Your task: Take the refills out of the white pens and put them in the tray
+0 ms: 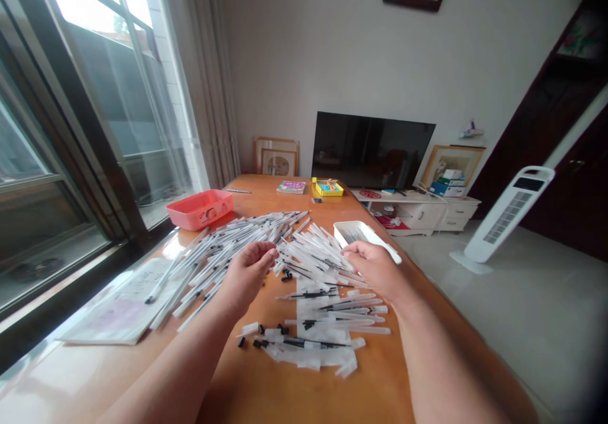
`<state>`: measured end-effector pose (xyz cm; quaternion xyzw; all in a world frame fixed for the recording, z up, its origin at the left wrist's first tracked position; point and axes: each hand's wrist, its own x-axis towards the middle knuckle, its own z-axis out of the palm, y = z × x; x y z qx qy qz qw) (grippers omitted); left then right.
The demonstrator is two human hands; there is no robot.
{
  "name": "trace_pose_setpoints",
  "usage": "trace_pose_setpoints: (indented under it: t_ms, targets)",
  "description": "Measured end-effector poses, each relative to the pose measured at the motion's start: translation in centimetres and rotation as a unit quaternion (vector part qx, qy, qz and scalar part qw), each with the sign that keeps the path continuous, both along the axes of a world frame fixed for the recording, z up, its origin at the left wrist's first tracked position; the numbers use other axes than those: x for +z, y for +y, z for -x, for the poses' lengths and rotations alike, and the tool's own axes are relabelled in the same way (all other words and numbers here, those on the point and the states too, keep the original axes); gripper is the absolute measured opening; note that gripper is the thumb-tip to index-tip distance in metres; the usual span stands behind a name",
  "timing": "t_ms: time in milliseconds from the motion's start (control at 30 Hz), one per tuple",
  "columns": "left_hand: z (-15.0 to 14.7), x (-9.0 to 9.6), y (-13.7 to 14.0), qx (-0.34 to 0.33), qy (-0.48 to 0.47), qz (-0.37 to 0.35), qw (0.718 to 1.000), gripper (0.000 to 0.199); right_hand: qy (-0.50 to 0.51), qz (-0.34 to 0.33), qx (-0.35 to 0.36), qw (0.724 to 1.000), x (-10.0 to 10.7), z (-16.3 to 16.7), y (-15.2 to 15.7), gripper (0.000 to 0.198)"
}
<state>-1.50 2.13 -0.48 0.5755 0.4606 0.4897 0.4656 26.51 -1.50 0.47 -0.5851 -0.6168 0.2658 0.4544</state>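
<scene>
Over the middle of the table, my left hand [249, 270] is closed in a pinch, thumb against forefinger; whatever lies between the fingertips is too small to make out. It hovers at the right edge of a big pile of pens with black ends [228, 243]. My right hand [375, 265] also pinches, in front of a white tray [396, 254] that holds thin dark sticks, and its grip is hidden too. Between the hands lies a heap of clear pen barrels [316, 246]. Nearer me are black refills [316, 343], translucent pieces and small black caps [242, 342].
A red plastic basket [199, 212] stands at the back left, by the window. Beneath some pens lies a printed sheet or bag [118, 310]. Farther back are a booklet [291, 187] and a yellow box [329, 189]. The table's right edge [456, 307] runs beside my right arm.
</scene>
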Motion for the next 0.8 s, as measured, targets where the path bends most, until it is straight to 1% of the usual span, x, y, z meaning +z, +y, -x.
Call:
trace_pose_setpoints:
  t_ms: [100,167,200,267,367,433,500,667,800]
  targets:
    - [0.0,-0.4,0.0,-0.015,0.062,-0.015,0.998,0.041,-0.061,0.022,0.029,0.997,-1.9,0.1,0.2,0.018]
    - [-0.2,-0.8,0.0,-0.041,0.141,-0.038,0.988,0.032,-0.094,0.043,0.043,0.994,-2.4,-0.1,0.2,0.016]
    - [-0.3,-1.1,0.0,-0.055,0.191,-0.05,0.979,0.026,-0.105,0.053,0.05,0.992,-2.5,-0.2,0.2,0.015]
    - [-0.5,-1.6,-0.1,-0.089,0.29,-0.077,0.95,0.016,-0.117,0.071,0.065,0.988,-2.4,-0.3,0.0,0.013]
    - [-0.8,-2.1,-0.3,-0.135,0.386,-0.123,0.904,0.013,-0.131,0.073,0.08,0.986,-2.3,-0.4,0.0,0.013]
    - [-0.8,-2.3,-0.3,-0.151,0.419,-0.147,0.883,0.014,-0.144,0.055,0.069,0.986,-2.4,-0.5,0.2,0.014]
    - [-0.8,-2.4,-0.2,-0.157,0.441,-0.158,0.87,0.014,-0.157,0.039,0.051,0.985,-2.5,-0.7,0.5,0.014]
    - [-0.7,-2.5,0.1,-0.159,0.468,-0.185,0.849,0.011,-0.174,0.032,0.014,0.984,-2.7,-1.0,0.9,0.016]
    - [-1.2,-2.3,0.0,-0.154,0.485,-0.219,0.833,0.018,-0.173,0.018,0.019,0.985,-2.5,-0.6,0.8,0.016]
